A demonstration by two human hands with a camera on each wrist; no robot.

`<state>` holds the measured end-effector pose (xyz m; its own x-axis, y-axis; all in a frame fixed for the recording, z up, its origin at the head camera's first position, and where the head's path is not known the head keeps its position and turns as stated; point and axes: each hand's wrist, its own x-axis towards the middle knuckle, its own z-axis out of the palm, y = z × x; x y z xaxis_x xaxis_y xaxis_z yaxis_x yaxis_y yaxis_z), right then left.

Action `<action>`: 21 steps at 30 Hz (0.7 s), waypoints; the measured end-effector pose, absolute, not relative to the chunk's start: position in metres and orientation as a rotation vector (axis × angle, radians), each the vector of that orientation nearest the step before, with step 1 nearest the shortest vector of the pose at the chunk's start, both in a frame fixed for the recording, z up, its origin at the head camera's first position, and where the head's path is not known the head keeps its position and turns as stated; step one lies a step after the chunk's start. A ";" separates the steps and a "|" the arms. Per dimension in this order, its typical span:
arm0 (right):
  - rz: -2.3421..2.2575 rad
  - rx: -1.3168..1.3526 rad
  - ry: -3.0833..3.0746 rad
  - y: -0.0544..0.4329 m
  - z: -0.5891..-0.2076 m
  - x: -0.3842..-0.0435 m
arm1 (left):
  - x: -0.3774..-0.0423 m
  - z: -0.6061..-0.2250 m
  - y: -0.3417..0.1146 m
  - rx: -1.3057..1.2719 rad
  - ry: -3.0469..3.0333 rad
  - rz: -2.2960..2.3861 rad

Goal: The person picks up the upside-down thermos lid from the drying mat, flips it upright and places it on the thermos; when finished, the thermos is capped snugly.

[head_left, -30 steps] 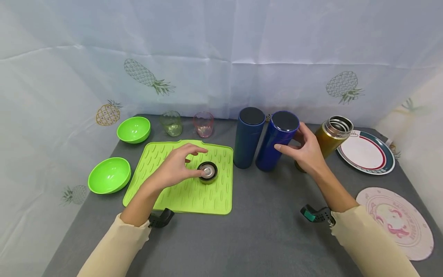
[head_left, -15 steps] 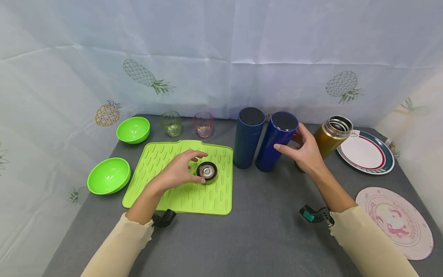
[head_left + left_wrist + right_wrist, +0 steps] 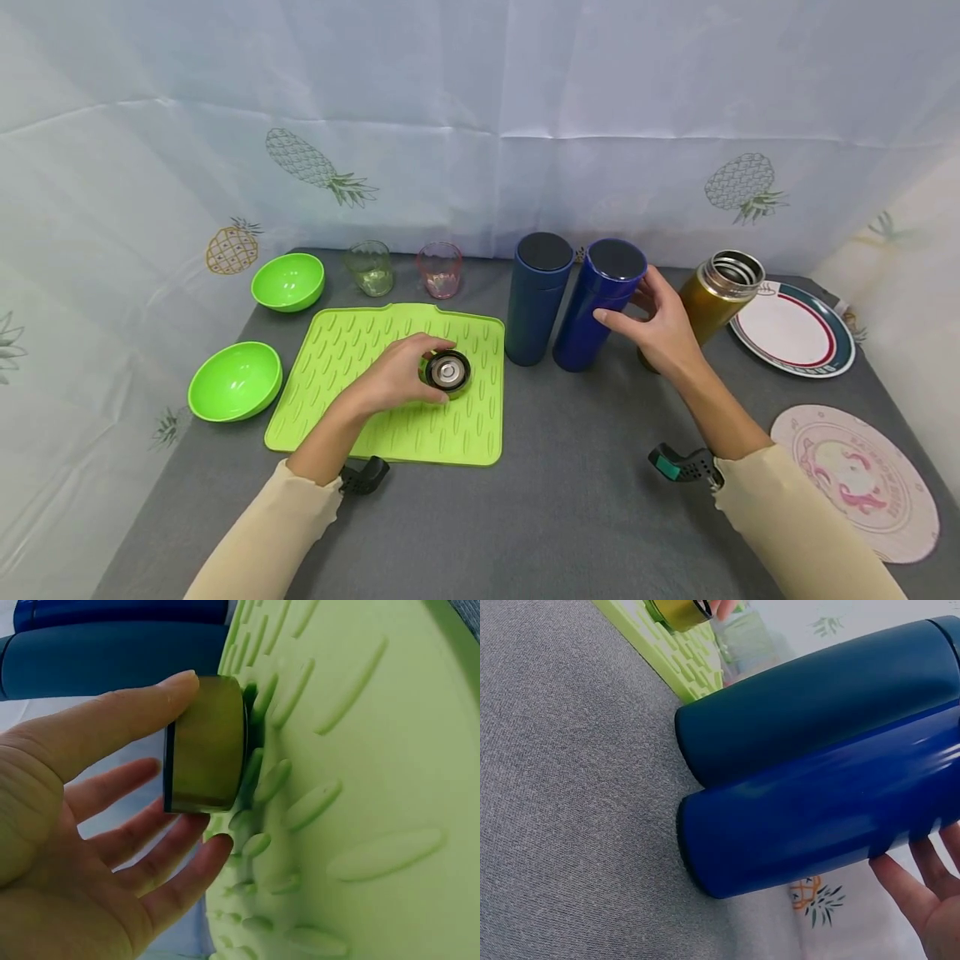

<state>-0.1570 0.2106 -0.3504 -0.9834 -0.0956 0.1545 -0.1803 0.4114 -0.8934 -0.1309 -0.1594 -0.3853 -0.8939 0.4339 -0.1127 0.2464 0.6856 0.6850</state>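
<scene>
A gold-green bottle lid (image 3: 448, 372) lies upside down on the lime-green drying mat (image 3: 405, 433), its metal inside facing up. My left hand (image 3: 401, 375) straddles it; in the left wrist view the thumb is at one side of the lid and fingertips are at the opposite edge. My right hand (image 3: 660, 325) grips a glossy blue thermos bottle (image 3: 592, 308) from the right, thumb across its front and fingers behind. That thermos stands upright on the grey table (image 3: 540, 517), close to a matte dark blue thermos bottle (image 3: 537, 308).
A gold thermos bottle (image 3: 712, 304) with no lid stands behind my right hand. Farther right are a patterned plate (image 3: 787, 329) and a pink round mat (image 3: 862, 483). Two green bowls (image 3: 288, 283) stand at left, and two clear glasses (image 3: 440, 271) behind the drying mat.
My left hand has moved slightly to the right and toward me, and its fingers and thumb have come round the lid. The right hand stays on the blue thermos bottle.
</scene>
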 end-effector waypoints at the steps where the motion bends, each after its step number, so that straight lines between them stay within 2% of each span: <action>1: 1.646 0.252 -2.571 0.211 -0.350 -0.157 | -0.131 -0.386 -0.159 0.545 2.640 1.009; 21: 1.676 0.253 -2.561 0.212 -0.351 -0.159 | -0.134 -0.389 -0.152 0.524 2.669 1.007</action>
<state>-0.1592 0.2118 -0.3513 -0.9840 -0.0988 0.1486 -0.1757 0.3914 -0.9033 -0.1340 -0.1523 -0.3888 -0.9065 0.4110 -0.0965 0.2448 0.6980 0.6730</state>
